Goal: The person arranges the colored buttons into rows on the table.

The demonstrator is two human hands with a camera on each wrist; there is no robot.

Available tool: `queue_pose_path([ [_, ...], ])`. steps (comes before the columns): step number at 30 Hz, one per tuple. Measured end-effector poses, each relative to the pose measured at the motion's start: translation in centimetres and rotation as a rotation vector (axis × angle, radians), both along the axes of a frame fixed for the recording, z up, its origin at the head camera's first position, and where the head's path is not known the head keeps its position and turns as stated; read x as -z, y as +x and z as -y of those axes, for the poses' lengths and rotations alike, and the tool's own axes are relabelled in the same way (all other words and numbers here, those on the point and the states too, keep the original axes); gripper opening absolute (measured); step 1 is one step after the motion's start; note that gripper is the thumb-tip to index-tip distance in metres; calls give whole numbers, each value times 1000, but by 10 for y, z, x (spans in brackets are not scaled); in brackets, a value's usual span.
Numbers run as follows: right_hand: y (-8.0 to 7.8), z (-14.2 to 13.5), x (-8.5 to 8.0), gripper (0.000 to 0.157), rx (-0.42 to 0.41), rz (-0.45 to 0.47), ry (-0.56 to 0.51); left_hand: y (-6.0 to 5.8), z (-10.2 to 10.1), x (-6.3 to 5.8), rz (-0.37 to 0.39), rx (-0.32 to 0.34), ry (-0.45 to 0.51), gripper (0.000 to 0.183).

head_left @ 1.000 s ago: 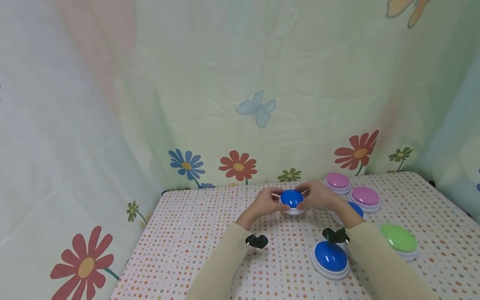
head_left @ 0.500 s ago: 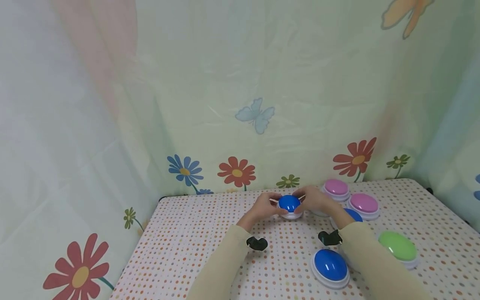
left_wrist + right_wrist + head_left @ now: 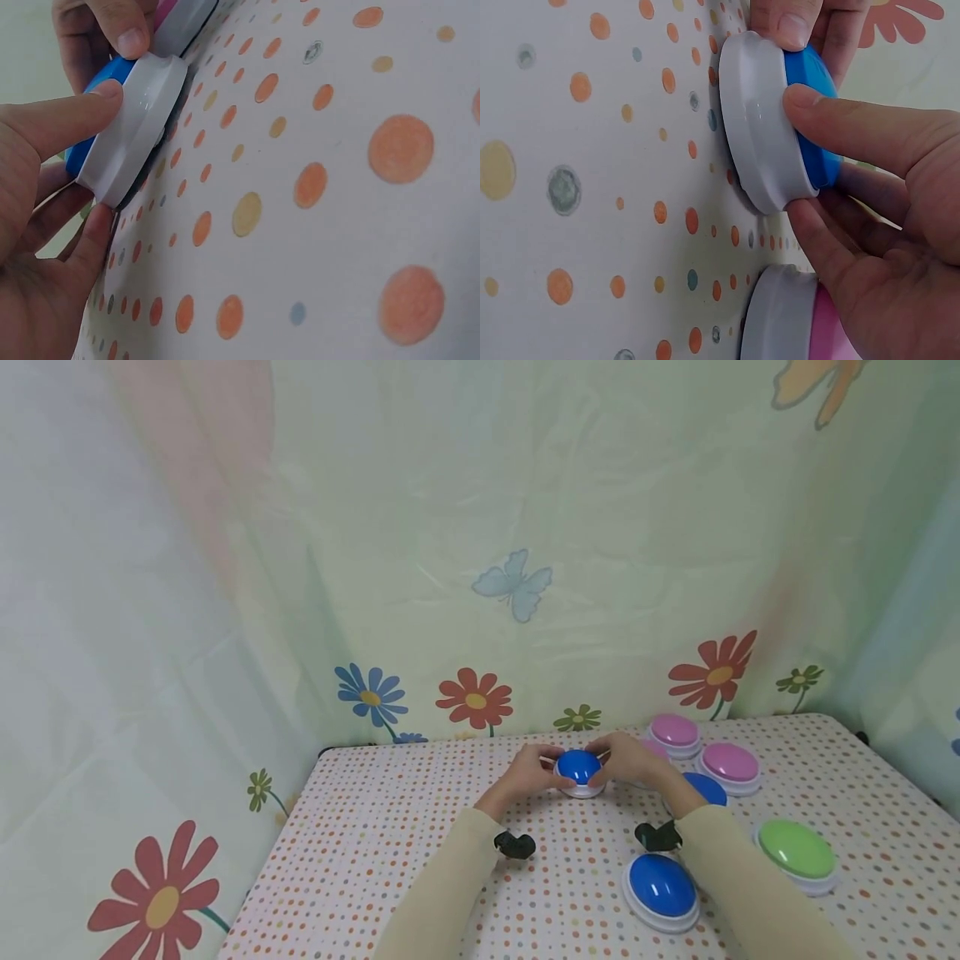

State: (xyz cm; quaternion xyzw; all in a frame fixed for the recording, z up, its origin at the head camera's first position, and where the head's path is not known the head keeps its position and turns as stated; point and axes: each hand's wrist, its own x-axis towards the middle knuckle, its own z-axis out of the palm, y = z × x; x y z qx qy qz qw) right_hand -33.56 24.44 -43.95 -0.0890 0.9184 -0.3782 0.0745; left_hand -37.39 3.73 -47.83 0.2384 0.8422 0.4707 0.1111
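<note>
A round push button (image 3: 578, 767) with a blue dome and white base is held between both hands, at the back middle of the dotted table. My left hand (image 3: 529, 772) grips its left side, thumb at the dome's edge and other fingers round the base. From the right, my right hand (image 3: 628, 758) grips it the same way. In both wrist views the white base (image 3: 133, 135) sits close against the tabletop. Right beside it, a pink button (image 3: 831, 330) shows below the right hand; in the head view that hand partly hides it.
To the right stand two more pink buttons (image 3: 674, 730), a blue button (image 3: 705, 787) partly behind the right forearm, and a green button (image 3: 797, 849). Another blue button (image 3: 662, 885) lies nearer, left of the right sleeve. A flowered curtain (image 3: 420, 568) hangs behind the table (image 3: 390, 843).
Both hands and the held blue button have shifted slightly left, mostly in the first half second. The pink button behind the right hand has come partly into sight. The head view tilts slightly.
</note>
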Motion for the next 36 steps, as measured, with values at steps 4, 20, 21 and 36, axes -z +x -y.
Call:
queue_pose_path([
  [4, -1, 0, 3, 62, 0, -6, 13, -1, 0, 4, 7, 2, 2, 55],
  [20, 1, 0, 7, 64, 24, 13, -7, 6, 0, 4, 9, -10, 16, 56],
  [21, 2, 0, 7, 65, 27, 13, -11, 6, 0, 3, 10, -8, 15, 57],
  [36, 22, -3, -15, 63, -21, -105, 12, 26, 21, -13, -29, 2, 19, 59],
])
